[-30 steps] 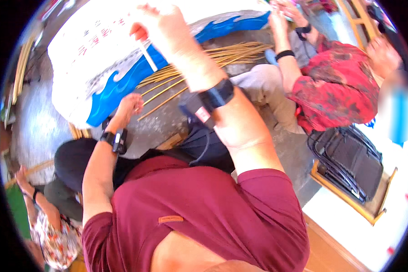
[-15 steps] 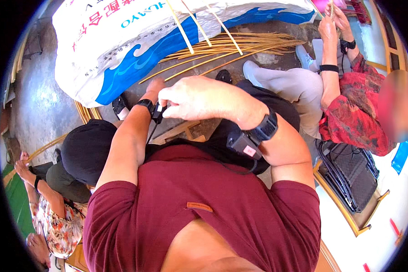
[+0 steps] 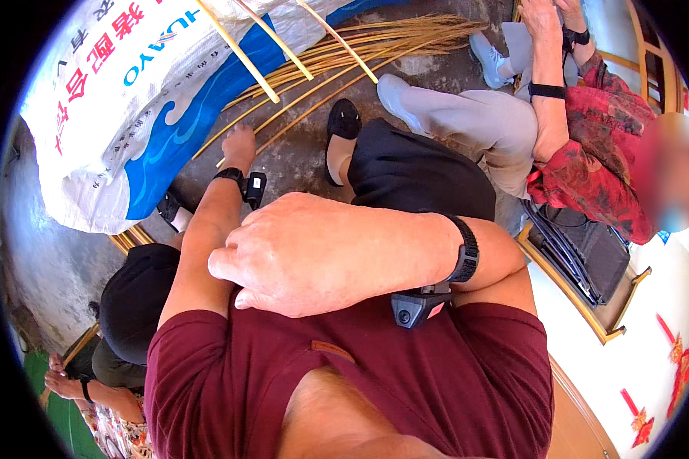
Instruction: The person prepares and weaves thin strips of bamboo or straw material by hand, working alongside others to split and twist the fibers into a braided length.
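Note:
My left hand (image 3: 239, 145) reaches forward, low over the ends of thin yellow-brown sticks (image 3: 291, 122) lying on the floor. Its fingers point away and are mostly hidden, so I cannot tell whether it grips a stick. My right hand (image 3: 283, 249) hangs close in front of my chest, back of the hand up, fingers curled under. What its palm may hold is hidden. A black strap with a small camera (image 3: 254, 189) sits on my left wrist, and another small black camera (image 3: 421, 306) is strapped to my right wrist.
A large white-and-blue woven sack (image 3: 99, 145) lies ahead, with several pale sticks (image 3: 237, 50) across it. On the right sits a person in a red patterned shirt (image 3: 597, 168), hands raised. A person in a black cap (image 3: 142, 302) works at lower left. Folded black chairs (image 3: 582, 252) lie right.
My right hand has drawn back from my left wrist toward my chest. My left hand has moved slightly left. The view has shifted, bringing the sack further left.

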`<state>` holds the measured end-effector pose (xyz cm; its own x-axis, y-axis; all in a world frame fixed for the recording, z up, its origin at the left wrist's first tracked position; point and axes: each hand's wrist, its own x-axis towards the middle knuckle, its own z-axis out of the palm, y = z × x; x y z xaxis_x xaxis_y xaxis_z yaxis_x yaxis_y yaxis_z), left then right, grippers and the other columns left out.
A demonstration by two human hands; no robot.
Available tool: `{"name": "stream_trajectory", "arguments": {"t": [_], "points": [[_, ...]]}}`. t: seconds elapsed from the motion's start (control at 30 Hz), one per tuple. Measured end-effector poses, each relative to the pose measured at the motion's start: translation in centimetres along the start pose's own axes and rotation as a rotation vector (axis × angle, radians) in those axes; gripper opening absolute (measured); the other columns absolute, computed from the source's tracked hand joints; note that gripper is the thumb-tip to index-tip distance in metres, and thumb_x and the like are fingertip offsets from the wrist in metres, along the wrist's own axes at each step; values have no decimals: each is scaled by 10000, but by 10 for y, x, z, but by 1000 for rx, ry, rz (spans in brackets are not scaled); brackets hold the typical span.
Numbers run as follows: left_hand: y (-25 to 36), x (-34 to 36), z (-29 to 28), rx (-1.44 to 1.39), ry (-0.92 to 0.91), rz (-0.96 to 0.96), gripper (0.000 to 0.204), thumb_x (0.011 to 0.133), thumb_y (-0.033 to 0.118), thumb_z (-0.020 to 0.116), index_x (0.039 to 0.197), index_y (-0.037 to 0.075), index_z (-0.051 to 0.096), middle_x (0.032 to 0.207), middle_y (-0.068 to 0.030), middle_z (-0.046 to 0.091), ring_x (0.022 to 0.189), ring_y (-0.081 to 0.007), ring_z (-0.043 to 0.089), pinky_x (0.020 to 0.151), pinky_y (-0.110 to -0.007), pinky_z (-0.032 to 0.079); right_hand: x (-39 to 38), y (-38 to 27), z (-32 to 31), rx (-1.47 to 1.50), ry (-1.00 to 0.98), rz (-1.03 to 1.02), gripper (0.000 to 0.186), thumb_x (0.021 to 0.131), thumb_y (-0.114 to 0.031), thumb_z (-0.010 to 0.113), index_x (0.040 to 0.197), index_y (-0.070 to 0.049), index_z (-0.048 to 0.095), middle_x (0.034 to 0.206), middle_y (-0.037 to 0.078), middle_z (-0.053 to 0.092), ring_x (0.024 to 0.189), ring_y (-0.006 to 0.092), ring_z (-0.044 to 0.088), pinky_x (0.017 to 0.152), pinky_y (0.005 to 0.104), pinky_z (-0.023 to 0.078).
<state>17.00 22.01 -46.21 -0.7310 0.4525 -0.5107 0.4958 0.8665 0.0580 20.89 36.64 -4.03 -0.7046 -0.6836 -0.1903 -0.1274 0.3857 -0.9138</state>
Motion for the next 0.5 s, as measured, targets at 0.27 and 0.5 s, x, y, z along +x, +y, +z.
{"name": "stream_trajectory", "arguments": {"t": [0.27,0.5], "points": [[-18,-35,-13,-253,-83,26,273,801,99,509,1059,76,598,927,-201,640,866,-354,627,734,-442,509,4,2,3,-195,67,-98,260,778,-243,599,781,10,541,688,192,591,617,364,594,534,431,484],[-59,-88,37,-167,-326,75,241,790,116,516,989,59,641,916,-203,640,867,-355,622,746,-439,504,14,0,-4,-332,-65,89,267,802,-293,542,882,-44,593,799,175,620,793,329,601,697,417,472]]}}
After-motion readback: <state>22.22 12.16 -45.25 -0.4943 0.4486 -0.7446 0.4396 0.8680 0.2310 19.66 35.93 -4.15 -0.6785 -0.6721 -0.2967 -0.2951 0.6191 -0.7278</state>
